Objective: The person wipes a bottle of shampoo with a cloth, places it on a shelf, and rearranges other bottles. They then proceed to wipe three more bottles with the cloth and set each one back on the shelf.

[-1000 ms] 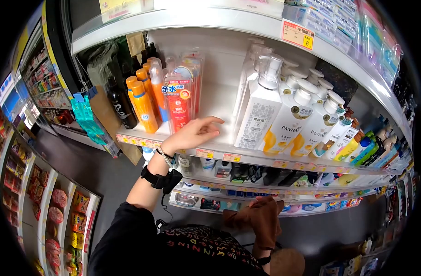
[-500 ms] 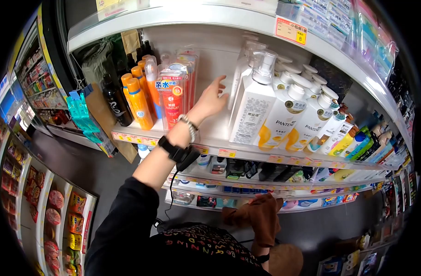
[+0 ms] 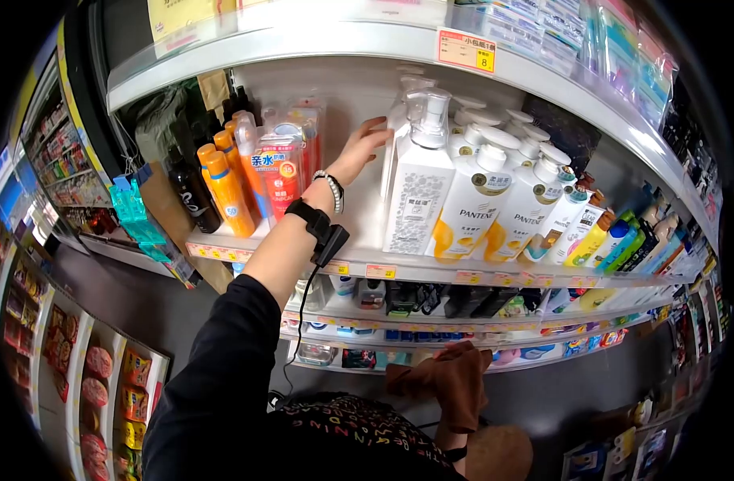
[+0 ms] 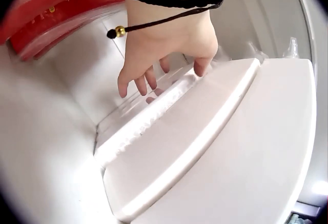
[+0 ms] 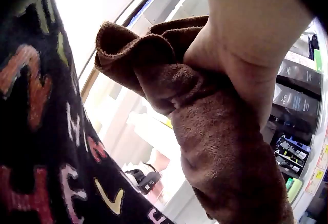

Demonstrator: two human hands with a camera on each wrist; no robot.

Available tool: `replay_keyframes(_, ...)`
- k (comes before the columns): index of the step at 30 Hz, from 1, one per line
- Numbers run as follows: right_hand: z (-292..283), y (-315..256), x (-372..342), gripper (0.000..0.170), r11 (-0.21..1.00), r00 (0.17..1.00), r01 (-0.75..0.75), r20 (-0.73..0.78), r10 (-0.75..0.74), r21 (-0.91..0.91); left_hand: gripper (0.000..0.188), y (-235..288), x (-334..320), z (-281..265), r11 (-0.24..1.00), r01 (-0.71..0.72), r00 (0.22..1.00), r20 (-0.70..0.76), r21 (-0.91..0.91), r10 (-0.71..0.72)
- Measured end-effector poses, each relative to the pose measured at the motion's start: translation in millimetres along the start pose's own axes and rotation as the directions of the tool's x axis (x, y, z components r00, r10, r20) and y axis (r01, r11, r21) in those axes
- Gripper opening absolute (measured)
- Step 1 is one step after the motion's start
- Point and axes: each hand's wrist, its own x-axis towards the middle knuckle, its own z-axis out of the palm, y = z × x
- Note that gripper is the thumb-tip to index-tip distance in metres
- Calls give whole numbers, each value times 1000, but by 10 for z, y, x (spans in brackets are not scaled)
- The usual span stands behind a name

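Observation:
My left hand [image 3: 357, 154] reaches over the shelf beside a row of white pump bottles. In the left wrist view its fingers [image 4: 146, 78] spread downward, with the thumb at the top edge of a white bottle [image 4: 169, 131] toward the back of the row. The front white pump bottle [image 3: 419, 200] has a grey floral pattern and a clear cap over its pump. Low by my body, my right hand [image 5: 233, 44] grips a bunched brown towel [image 5: 220, 131], which hangs down from it in folds.
Left of the reaching arm stand red-packaged sunscreens [image 3: 277, 172] and orange spray bottles [image 3: 226, 196]. Pantene bottles [image 3: 473, 204] line up on the right. An upper shelf edge [image 3: 303, 44] with price tags runs above the hand; lower shelves [image 3: 463, 301] hold more goods.
My left hand has moved back and up from the shelf front to the rear of the white bottles. The head view has shifted slightly; the right hand keeps the towel low.

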Motion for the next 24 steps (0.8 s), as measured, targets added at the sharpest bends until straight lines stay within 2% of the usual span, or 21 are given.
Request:
replay_keyframes(3, -40, 53, 9, 28, 998, 999, -17, 44, 20, -55, 69, -2, 81, 15, 999, 32, 999, 20, -12, -32)
replay_keyframes(5, -5, 44, 24, 29, 974, 999, 8, 43, 2, -226, 71, 9, 137, 31, 997, 52, 998, 25, -49, -50)
replay_keyframes(6, 36, -7, 19, 29, 974, 999, 11, 43, -1, -226, 73, 24, 121, 74, 999, 28, 1000, -3, 42, -28)
replay_keyframes(7, 95, -91, 9, 30, 950, 999, 30, 43, -17, -312, 75, 44, 107, 106, 991, 7, 1000, -28, 133, -3)
replay_keyframes(8, 122, -138, 7, 31, 917, 998, 49, 45, -34, -397, 75, 73, 94, 111, 991, 5, 1000, -26, 132, -1)
replay_keyframes(12, 30, -103, 9, 30, 889, 998, 35, 60, -8, -457, 76, 78, 104, 108, 982, -41, 999, 17, 185, 38)
replay_keyframes(14, -99, 61, 14, 33, 956, 990, -140, -20, 139, -260, 76, 49, 125, 85, 976, -76, 997, 32, 202, 71)
replay_keyframes(15, -89, 65, 14, 33, 955, 990, -141, -17, 142, -261, 76, 55, 116, 79, 973, -92, 996, 37, 210, 86)
replay_keyframes(17, -67, 66, 22, 31, 992, 996, -94, 15, 93, 81, 76, 62, 85, 59, 971, -107, 994, 38, 216, 101)
replay_keyframes(18, -43, 35, 22, 31, 992, 995, -95, 17, 94, 78, 75, 116, 33, 69, 971, -98, 995, 43, 220, 90)
replay_keyframes(20, 10, -54, 14, 28, 980, 993, -62, 84, 79, -188, 75, 135, 7, 79, 971, -90, 996, 45, 221, 82)
replay_keyframes(22, -12, -1, 10, 28, 964, 992, -54, 96, 82, -259, 74, 113, 46, 89, 981, -29, 1000, 16, 192, 27)
replay_keyframes(24, -43, 57, 19, 29, 944, 991, -45, 108, 85, -328, 73, 95, 41, 118, 981, -57, 998, -2, 183, 58)
